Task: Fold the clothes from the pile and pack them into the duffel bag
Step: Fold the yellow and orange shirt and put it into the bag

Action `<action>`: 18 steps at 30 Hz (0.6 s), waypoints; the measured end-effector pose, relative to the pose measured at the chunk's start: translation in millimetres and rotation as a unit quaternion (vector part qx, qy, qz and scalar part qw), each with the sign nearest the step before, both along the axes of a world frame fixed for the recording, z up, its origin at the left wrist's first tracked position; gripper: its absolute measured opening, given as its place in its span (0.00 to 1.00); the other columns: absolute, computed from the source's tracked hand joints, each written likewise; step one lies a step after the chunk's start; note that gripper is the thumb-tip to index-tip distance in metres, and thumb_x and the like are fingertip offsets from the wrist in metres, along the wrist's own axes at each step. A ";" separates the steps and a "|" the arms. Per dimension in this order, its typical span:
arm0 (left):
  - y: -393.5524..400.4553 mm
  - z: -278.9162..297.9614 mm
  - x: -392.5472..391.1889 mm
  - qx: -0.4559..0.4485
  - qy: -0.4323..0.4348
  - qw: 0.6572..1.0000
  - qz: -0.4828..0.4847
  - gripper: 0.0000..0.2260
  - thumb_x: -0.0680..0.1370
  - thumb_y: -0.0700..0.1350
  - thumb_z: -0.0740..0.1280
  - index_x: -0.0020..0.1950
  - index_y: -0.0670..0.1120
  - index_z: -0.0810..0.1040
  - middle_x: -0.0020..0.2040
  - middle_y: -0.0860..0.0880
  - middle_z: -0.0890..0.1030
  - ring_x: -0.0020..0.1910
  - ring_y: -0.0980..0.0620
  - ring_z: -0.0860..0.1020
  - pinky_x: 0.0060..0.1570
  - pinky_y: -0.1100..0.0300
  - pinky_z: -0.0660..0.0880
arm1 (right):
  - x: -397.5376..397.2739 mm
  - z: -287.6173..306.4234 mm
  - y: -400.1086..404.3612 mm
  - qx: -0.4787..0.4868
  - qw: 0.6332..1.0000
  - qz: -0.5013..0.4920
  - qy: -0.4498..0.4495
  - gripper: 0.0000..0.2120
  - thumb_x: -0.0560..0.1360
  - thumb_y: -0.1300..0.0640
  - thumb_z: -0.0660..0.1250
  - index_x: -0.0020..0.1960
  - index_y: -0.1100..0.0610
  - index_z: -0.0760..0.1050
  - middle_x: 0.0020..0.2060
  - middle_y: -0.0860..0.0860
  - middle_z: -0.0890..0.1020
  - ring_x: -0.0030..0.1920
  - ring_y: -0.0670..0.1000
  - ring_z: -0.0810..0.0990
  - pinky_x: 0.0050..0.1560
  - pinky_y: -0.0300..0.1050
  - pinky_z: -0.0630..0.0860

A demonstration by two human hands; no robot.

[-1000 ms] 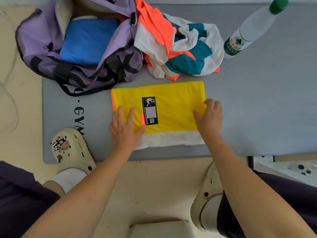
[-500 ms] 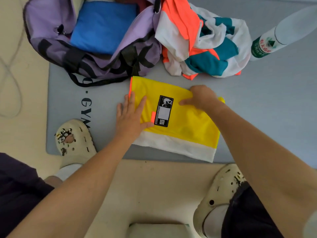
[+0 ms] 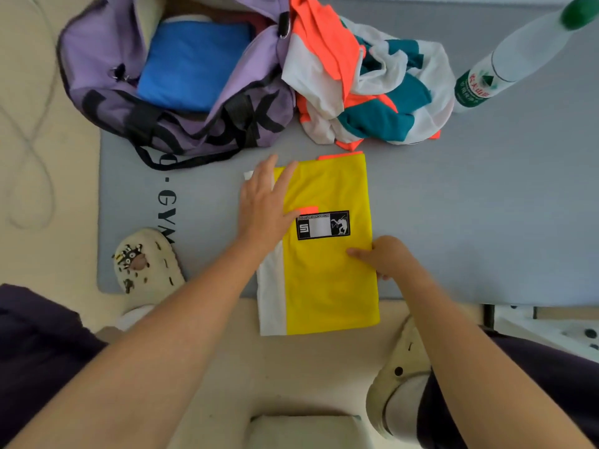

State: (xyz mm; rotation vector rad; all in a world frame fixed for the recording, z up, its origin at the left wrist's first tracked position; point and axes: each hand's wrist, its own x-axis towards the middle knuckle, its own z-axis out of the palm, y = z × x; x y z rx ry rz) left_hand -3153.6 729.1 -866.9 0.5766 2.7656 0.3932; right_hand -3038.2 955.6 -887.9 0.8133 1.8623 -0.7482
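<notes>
A folded yellow garment with a white band along its left side and a black label lies lengthwise on the grey mat, its near end past the mat's front edge. My left hand rests flat on its upper left part, fingers straight. My right hand pinches the garment's right edge, thumb on top. The purple duffel bag lies open at the back left with a folded blue garment inside. A crumpled pile of orange, white and teal clothes sits to the bag's right.
A clear water bottle with a green cap lies at the back right of the mat. My two cream clogs flank the garment near the mat's front edge. A pale box sits at the bottom centre.
The yellow garment has been turned a quarter turn, from lying crosswise to lengthwise, white band now at the left. My right hand moved from its top edge to its right edge.
</notes>
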 end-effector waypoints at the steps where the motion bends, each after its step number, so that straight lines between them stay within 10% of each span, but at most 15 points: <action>1: -10.2 0.0 17.8 0.011 -0.017 0.994 0.108 0.38 0.72 0.55 0.74 0.77 0.50 0.61 0.75 0.42 0.63 0.73 0.41 0.63 0.67 0.45 0.65 | -1.1 -0.7 -0.2 0.012 0.999 -0.005 0.035 0.21 0.73 0.37 0.69 0.41 0.56 0.72 0.33 0.50 0.76 0.34 0.52 0.77 0.34 0.43 0.72; 5: -39.1 -6.5 78.8 0.046 -0.200 0.871 0.447 0.25 0.72 0.55 0.74 0.62 0.45 0.70 0.59 0.45 0.77 0.55 0.44 0.77 0.49 0.53 0.71 | 1.8 -1.1 -6.2 0.039 0.988 -0.051 0.138 0.19 0.74 0.42 0.70 0.34 0.51 0.67 0.31 0.48 0.72 0.33 0.49 0.73 0.30 0.41 0.64; 10: -33.1 -17.0 101.2 0.099 -0.290 0.793 0.526 0.19 0.71 0.59 0.73 0.50 0.44 0.80 0.46 0.46 0.83 0.44 0.45 0.81 0.45 0.53 0.77 | 15.4 -0.1 -6.3 0.047 0.985 -0.077 0.147 0.18 0.74 0.45 0.71 0.35 0.51 0.66 0.31 0.47 0.72 0.32 0.46 0.70 0.28 0.40 0.62; 18: -0.5 -13.7 93.8 0.068 -0.302 0.832 0.460 0.22 0.68 0.61 0.75 0.35 0.45 0.70 0.33 0.49 0.74 0.30 0.51 0.73 0.28 0.57 0.65 | 26.6 1.2 -7.9 0.031 0.981 -0.131 0.141 0.15 0.76 0.46 0.70 0.38 0.52 0.69 0.33 0.48 0.73 0.36 0.51 0.73 0.36 0.43 0.68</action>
